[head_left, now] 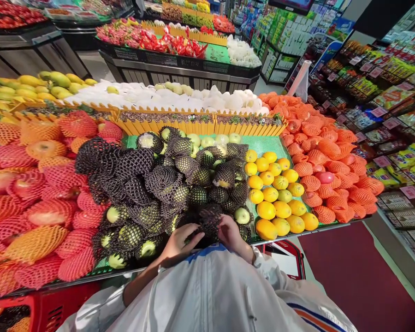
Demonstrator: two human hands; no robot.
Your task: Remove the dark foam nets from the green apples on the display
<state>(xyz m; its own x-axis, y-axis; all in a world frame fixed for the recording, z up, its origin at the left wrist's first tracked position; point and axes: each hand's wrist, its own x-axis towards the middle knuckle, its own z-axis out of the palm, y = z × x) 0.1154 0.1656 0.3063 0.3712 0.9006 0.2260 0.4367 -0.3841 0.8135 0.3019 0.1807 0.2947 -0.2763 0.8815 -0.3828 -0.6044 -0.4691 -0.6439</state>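
Observation:
In the head view, my right hand (231,233) pinches a black foam fruit net (210,217) at the front of the pile, close to my body. What is inside that net, if anything, I cannot make out. My left hand (181,240) is just left of it, fingers curved and thumb apart, with only dark netting visible behind the gap. Around both hands lie pale green apples (148,248), many wrapped in black foam nets. A bare-topped green apple (242,215) sits right of my right hand. Bunched black nets (124,166) cover the pile's left side.
Fruit in pink and orange nets (51,212) fills the left. Yellow-orange citrus (270,193) and orange-netted fruit (332,157) lie to the right. A low yellow fence (166,125) runs behind. Red baskets (64,306) stand below the display edge; packaged-goods shelves (394,115) rise far right.

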